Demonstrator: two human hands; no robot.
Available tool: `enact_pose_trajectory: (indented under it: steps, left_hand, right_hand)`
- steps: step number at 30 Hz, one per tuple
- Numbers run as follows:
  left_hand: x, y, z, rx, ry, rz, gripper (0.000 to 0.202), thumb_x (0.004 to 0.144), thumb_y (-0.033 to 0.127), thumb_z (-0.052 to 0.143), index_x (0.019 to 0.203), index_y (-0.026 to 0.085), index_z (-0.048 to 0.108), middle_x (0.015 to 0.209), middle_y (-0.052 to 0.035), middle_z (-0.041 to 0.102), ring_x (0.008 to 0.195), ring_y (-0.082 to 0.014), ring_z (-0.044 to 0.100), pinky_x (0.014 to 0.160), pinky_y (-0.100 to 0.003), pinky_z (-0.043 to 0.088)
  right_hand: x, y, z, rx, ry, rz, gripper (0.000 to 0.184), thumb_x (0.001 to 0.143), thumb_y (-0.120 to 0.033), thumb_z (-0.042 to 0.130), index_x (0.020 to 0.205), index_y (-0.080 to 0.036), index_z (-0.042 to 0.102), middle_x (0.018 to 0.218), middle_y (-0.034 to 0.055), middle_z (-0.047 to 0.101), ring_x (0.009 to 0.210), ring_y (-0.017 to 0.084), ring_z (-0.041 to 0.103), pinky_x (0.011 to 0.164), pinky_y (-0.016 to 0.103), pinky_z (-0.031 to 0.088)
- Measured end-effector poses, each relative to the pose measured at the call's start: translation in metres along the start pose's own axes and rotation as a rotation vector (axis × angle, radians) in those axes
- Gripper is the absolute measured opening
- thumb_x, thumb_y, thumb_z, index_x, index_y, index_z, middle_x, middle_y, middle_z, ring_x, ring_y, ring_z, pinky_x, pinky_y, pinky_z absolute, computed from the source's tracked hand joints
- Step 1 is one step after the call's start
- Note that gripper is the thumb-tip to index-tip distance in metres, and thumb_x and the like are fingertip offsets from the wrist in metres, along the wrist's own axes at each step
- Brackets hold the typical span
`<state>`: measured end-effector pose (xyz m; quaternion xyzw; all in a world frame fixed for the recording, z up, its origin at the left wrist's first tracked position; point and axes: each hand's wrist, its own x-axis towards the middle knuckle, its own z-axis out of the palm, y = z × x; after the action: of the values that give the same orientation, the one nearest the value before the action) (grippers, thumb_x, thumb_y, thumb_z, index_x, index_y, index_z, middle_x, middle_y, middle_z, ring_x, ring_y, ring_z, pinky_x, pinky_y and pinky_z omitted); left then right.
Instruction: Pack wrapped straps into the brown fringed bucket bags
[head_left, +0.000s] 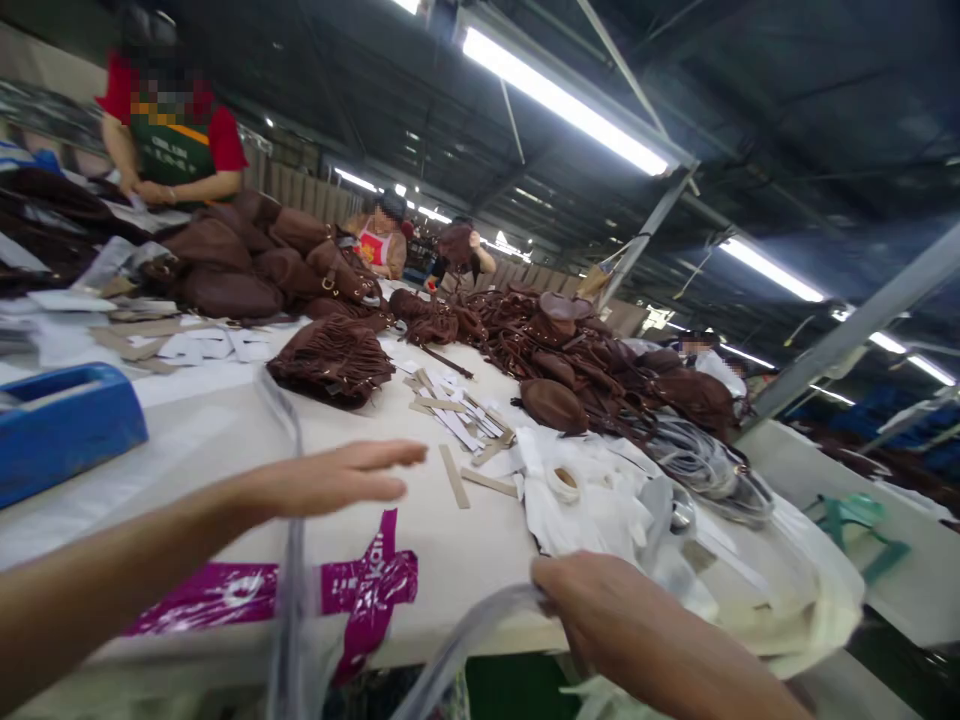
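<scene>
While palm-down, left hand (330,485) flat; right hand (600,605) around plastic bag (456,640).

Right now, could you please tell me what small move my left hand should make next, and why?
Probably stretch the left hand a little further toward the fringed brown bag. The hand hovers open and empty over the table, that bag lies nearest ahead of it, and the right hand grips the edge of the clear plastic bag.

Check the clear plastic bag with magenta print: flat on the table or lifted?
The clear plastic bag is partly lifted: the right hand grips its rim, which loops up off the table.
</scene>
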<state>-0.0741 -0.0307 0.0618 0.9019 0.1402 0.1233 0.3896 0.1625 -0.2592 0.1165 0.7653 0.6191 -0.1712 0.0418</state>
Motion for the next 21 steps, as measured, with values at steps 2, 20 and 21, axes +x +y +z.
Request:
enact_pose_trajectory:
  steps: [2,20,21]
  left_hand:
    - [0.000,0.029,0.045,-0.324,-0.102,-0.009,0.041,0.082,0.037,0.055,0.121,0.025,0.051,0.111,-0.0048,0.065,0.103,-0.0192,0.061,0.081,-0.027,0.050]
    - [-0.009,-0.013,0.082,0.010,0.017,-0.374,0.045,0.076,0.011,0.045,0.120,0.013,0.053,0.109,-0.0156,0.066,0.098,-0.0271,0.063,0.084,-0.036,0.050]
    - [-0.008,-0.007,0.083,0.111,-0.056,-0.386,0.058,0.074,0.008,0.048,0.132,0.009,0.045,0.117,-0.0206,0.063,0.106,-0.0311,0.061,0.089,-0.040,0.049]
  right_hand:
    - [0.043,-0.041,-0.005,-0.284,0.031,-0.198,0.021,0.077,-0.005,0.055,0.084,-0.020,0.068,0.075,0.0081,0.070,0.071,0.022,0.066,0.064,0.028,0.045]
    - [0.168,-0.029,0.077,0.764,0.226,0.172,0.051,0.091,-0.059,0.034,0.071,-0.018,0.055,0.060,0.0060,0.060,0.043,0.015,0.058,0.038,0.025,0.046]
    - [0.174,-0.033,0.075,0.659,0.207,0.136,0.046,0.090,-0.055,0.042,0.066,-0.018,0.054,0.054,0.0047,0.058,0.041,0.015,0.057,0.038,0.026,0.045]
